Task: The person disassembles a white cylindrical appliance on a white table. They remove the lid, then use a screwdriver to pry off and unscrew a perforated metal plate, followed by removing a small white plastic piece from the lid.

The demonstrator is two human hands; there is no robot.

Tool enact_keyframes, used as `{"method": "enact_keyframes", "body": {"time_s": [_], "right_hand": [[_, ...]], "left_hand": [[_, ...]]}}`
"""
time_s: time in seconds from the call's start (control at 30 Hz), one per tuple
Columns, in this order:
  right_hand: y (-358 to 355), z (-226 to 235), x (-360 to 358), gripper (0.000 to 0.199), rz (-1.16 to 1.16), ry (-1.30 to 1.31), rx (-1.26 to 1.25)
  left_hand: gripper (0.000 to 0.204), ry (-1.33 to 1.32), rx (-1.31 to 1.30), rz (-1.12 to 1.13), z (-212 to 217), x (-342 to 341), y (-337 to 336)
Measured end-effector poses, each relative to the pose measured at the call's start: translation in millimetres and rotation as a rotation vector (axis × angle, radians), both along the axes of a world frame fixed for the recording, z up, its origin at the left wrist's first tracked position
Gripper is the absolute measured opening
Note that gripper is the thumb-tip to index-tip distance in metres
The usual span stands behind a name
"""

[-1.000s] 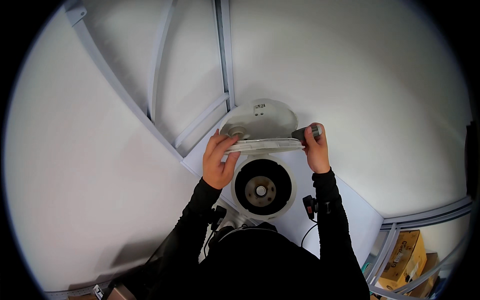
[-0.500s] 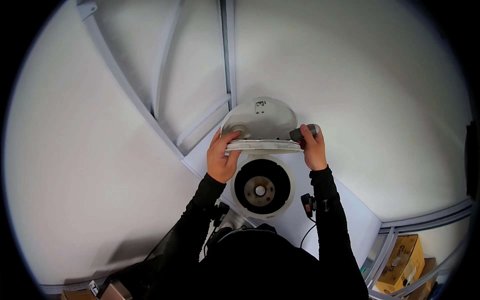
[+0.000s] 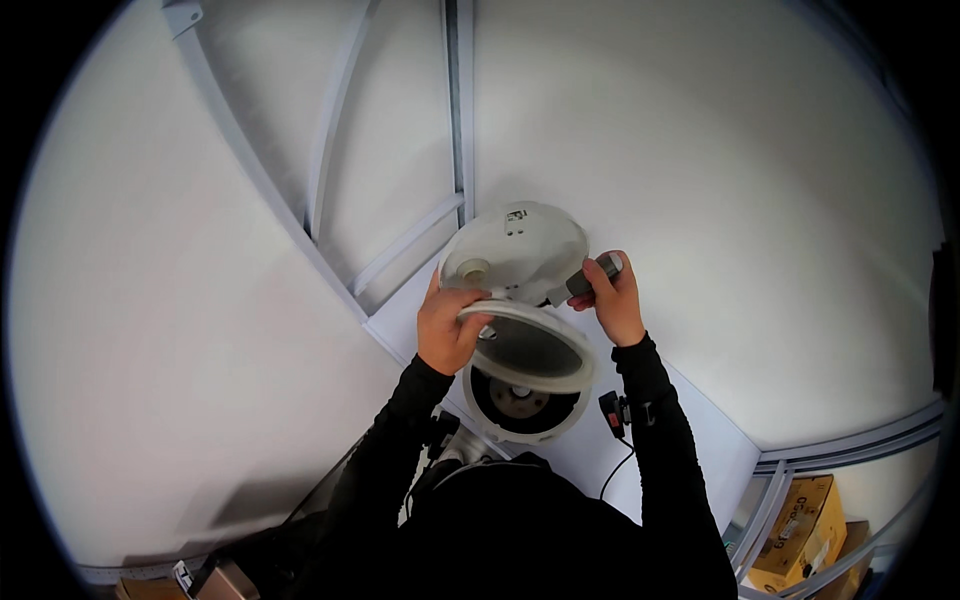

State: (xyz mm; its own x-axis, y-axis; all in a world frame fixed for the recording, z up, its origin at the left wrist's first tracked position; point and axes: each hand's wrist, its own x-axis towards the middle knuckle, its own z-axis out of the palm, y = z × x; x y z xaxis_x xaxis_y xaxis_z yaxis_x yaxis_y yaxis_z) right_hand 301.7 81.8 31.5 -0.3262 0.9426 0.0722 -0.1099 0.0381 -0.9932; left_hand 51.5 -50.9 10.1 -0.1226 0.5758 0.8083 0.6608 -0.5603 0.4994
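Panel (image 3: 530, 348), round but seen at a slant, tilts over the cooker's opening: thick off-white plas. rim, dull grey centre, small shiny bit nr its upper-L edge. L hand (image 3: 450, 330) pinches that upper-L rim, thumb on the near face, other fingers partly hidden behind, gap only abt the rim's thickness. R hand (image 3: 617, 300) is wrapped round a tool (image 3: 580, 283), stubby dk grey handle w/ paler end; its light, flat-looking tip points down-L to the area btwn panel & lid shell. Can't tell if the tip touches.

Lid shell (image 3: 535, 245) stands behind the panel: wide, shallow off-white plas. dish, satin finish, w/ raised round collar (image 3: 474, 271) lower L & small dark-marked patch up top. Cooker body (image 3: 530, 438) sits below, round off-white rim, black inner wall, brownish-grey plate (image 3: 510, 404) at the bottom, partly covered from view by the panel.

Cooker is on a bench (image 3: 690, 430), smooth, pale bluish-white. Rm: plain matte off-white wall (image 3: 700, 200), lt grey frame (image 3: 456, 120) upper L. Lower R, yellow-brown cardboard box (image 3: 803, 520) w/ dark print, behind more grey bars. Black sleeves (image 3: 665, 440), small black units (image 3: 612, 413) at both wrists, thin black cable (image 3: 620, 472) off the R one.
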Motion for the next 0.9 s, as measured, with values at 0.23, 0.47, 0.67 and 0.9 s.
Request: {"method": "enact_keyframes", "body": {"time_s": [0.23, 0.47, 0.67, 0.9], "right_hand": [[-9.4, -0.7, 14.6, 0.028, -0.088, 0.213, -0.013], [-48.4, 23.1, 33.1, 0.03, -0.307, 0.354, 0.378], [-85.0, 38.2, 48.7, 0.039, -0.579, 0.297, 0.847], [-142.9, 47.1, 46.0, 0.027, -0.447, -0.021, 0.897]], "left_hand": [[0.012, -0.16, -0.008, -0.011, -3.3, 2.3, -10.6], [0.01, -0.432, 0.178, 0.052, 5.7, -2.4, -12.9], [0.021, -0.77, 0.058, -0.035, 20.9, -3.2, -23.4], [0.025, -0.885, -0.074, -0.25, 27.6, -3.9, -16.7]]}}
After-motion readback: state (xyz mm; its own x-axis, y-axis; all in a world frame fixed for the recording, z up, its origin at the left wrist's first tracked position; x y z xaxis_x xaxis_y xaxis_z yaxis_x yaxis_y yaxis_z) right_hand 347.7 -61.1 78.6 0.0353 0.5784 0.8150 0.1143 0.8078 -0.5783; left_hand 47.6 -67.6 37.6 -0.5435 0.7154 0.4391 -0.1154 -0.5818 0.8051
